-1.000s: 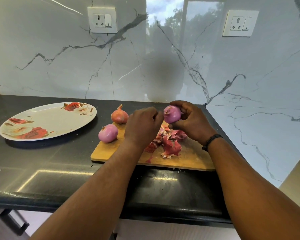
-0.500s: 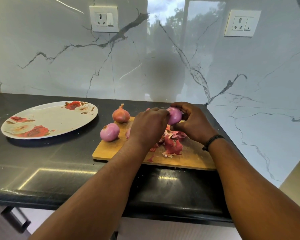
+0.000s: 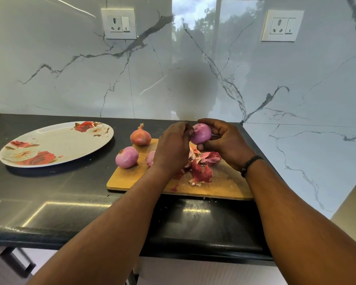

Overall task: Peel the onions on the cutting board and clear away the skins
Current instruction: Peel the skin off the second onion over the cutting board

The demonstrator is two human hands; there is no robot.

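My right hand [image 3: 224,141] grips a purple, mostly peeled onion [image 3: 201,134] above the wooden cutting board [image 3: 224,186]. My left hand [image 3: 173,147] is curled with its fingertips pinched against that onion's left side. A peeled onion [image 3: 126,157] lies at the board's left corner. An unpeeled brown onion [image 3: 140,136] stands at the board's far left edge. Another peeled onion [image 3: 150,158] shows partly behind my left wrist. A heap of red skins [image 3: 201,169] lies on the board under my hands.
A large oval flowered plate [image 3: 56,144] rests on the black counter [image 3: 49,194] to the left of the board. The marble wall stands close behind and to the right, with two sockets [image 3: 119,23]. The counter's front edge lies just below the board.
The held onion dipped slightly toward the board and rose again. My left fingers have shifted over its left side. The view has drifted a little.
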